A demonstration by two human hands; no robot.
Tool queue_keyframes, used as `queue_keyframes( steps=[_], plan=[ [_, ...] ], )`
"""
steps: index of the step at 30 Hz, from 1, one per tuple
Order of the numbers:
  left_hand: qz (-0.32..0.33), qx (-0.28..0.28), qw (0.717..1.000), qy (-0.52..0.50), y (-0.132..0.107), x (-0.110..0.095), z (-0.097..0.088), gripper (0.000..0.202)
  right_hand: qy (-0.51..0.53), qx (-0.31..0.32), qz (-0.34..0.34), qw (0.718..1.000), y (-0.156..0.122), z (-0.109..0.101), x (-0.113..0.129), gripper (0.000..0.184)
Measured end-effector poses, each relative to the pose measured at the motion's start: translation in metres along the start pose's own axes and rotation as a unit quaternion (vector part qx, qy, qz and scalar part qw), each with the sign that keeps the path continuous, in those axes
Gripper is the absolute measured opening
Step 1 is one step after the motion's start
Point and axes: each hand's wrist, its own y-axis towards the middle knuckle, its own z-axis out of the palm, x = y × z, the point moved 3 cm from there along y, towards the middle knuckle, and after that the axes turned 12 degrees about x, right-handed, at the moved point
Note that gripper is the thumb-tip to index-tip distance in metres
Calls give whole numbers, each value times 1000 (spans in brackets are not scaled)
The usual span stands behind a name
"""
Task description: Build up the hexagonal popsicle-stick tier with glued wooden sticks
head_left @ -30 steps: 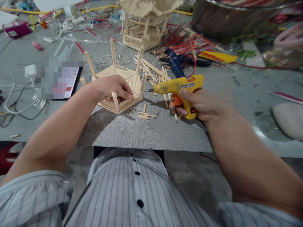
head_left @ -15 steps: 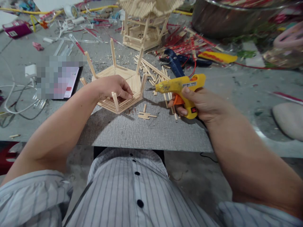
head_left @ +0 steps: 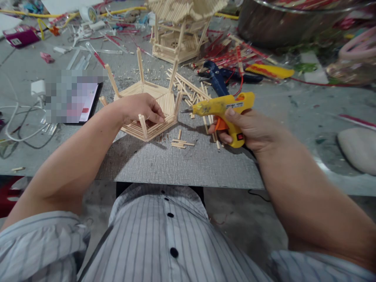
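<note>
A hexagonal base of wooden sticks (head_left: 160, 98) with upright posts sits on the grey table (head_left: 182, 164). My left hand (head_left: 141, 109) rests on its near side, fingers curled and pinching down on the stick floor by a short post. My right hand (head_left: 249, 129) is closed around a yellow glue gun (head_left: 223, 107) with an orange trigger. Its nozzle points left, a little to the right of the base's right post and not touching it. Loose short sticks (head_left: 180, 143) lie on the table between my hands.
A finished stick pavilion (head_left: 179, 27) stands behind the base. A pile of sticks (head_left: 190, 92), a blue glue gun (head_left: 217, 78), a phone (head_left: 73, 100), a white charger and cable (head_left: 38, 90), a large metal bowl (head_left: 282, 23) and scattered scraps surround the work spot.
The glue gun has drawn back slightly to the right and up from the base. My left hand has stayed put on the base.
</note>
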Motion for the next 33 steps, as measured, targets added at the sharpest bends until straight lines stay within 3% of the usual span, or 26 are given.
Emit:
queue_keyframes(
  steps=[12,33],
  plan=[
    [14,1,1000,21,2,1,-1,38,-5,1,-3,1000,0,-1,0,44],
    [17,3,1000,12,2,1,-1,33,-31,-16,-4,999,0,1,1,51]
  ],
)
